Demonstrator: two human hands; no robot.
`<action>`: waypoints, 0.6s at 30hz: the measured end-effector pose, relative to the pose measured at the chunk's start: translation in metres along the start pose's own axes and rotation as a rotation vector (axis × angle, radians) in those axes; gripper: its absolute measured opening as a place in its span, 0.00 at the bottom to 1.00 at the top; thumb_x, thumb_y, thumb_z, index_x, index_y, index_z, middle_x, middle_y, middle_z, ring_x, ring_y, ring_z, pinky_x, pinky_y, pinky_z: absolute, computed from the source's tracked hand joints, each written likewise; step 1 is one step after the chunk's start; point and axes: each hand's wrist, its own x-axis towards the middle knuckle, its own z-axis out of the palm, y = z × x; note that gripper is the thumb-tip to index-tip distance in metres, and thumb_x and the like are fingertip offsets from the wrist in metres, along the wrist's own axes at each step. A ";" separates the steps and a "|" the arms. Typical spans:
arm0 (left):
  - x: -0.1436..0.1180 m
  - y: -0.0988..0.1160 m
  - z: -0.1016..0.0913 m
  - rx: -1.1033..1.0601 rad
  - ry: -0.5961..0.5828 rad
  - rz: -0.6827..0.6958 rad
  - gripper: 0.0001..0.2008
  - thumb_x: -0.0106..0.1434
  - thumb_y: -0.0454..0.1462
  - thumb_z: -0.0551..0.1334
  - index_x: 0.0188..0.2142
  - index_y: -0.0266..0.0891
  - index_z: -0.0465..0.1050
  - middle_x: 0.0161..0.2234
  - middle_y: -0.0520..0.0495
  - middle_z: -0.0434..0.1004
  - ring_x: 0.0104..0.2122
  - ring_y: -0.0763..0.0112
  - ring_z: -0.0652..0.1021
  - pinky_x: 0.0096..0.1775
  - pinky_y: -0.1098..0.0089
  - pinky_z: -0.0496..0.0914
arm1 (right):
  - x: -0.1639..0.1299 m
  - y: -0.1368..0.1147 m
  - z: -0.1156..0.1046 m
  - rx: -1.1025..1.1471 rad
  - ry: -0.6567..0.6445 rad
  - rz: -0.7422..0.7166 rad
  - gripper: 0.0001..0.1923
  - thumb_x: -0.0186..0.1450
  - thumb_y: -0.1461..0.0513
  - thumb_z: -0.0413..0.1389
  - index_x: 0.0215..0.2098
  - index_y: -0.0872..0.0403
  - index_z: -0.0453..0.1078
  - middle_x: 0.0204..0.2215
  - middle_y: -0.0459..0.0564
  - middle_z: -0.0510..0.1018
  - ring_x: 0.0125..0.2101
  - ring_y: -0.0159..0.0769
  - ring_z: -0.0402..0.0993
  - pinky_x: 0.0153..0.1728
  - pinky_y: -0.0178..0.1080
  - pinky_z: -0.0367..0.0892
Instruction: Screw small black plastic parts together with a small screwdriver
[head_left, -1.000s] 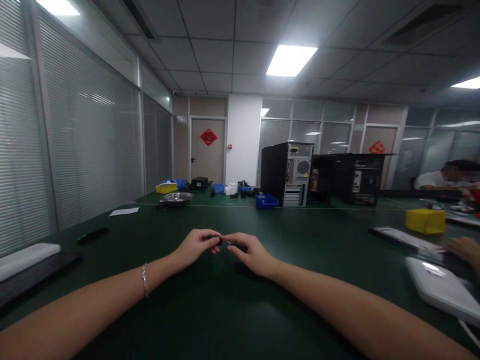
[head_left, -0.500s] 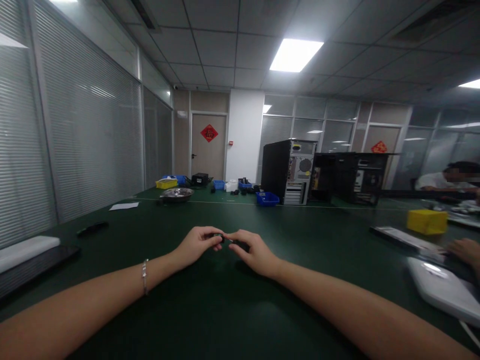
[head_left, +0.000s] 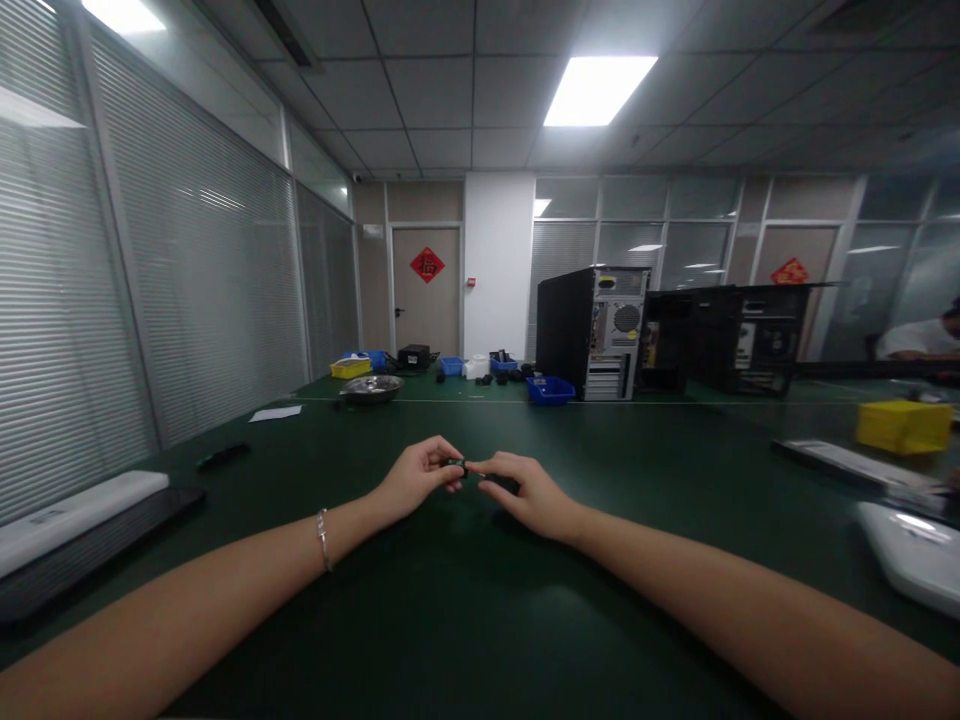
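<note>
Both my arms reach out over a dark green table (head_left: 465, 610). My left hand (head_left: 415, 480) and my right hand (head_left: 529, 494) meet at their fingertips above the table and pinch a small black part (head_left: 454, 465) between them. A second dark piece shows under my right hand's fingers, and I cannot make out what it is. A thin bracelet (head_left: 323, 539) circles my left wrist.
Two black computer towers (head_left: 596, 333) stand at the far end, with blue bins (head_left: 550, 390), a yellow bin (head_left: 351, 368) and a metal bowl (head_left: 372, 387). A yellow box (head_left: 903, 426) and white device (head_left: 911, 553) lie right; a white and black slab (head_left: 75, 530) left. A person sits at far right.
The view has shifted right and slightly up. My hands stay joined on the small part and have lifted a little. The other person's hand at the right edge is out of view.
</note>
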 end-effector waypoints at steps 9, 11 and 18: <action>0.000 -0.001 0.001 -0.036 0.000 0.024 0.13 0.55 0.38 0.64 0.37 0.33 0.67 0.32 0.46 0.74 0.29 0.70 0.76 0.35 0.66 0.70 | 0.000 0.003 0.000 0.076 -0.013 0.043 0.17 0.65 0.59 0.51 0.51 0.51 0.66 0.36 0.50 0.74 0.34 0.34 0.69 0.36 0.35 0.63; 0.001 -0.003 0.001 -0.048 -0.004 0.020 0.13 0.54 0.38 0.64 0.37 0.33 0.67 0.32 0.46 0.74 0.29 0.70 0.76 0.34 0.66 0.70 | 0.000 0.006 0.001 0.086 -0.011 0.055 0.17 0.64 0.59 0.51 0.51 0.51 0.66 0.36 0.49 0.74 0.34 0.34 0.69 0.35 0.35 0.63; 0.000 0.002 0.004 -0.083 0.002 -0.012 0.14 0.53 0.40 0.65 0.36 0.33 0.67 0.33 0.45 0.75 0.29 0.70 0.76 0.35 0.65 0.70 | 0.002 0.009 0.005 0.162 0.000 0.073 0.18 0.64 0.60 0.51 0.52 0.52 0.66 0.37 0.50 0.74 0.35 0.34 0.69 0.35 0.35 0.63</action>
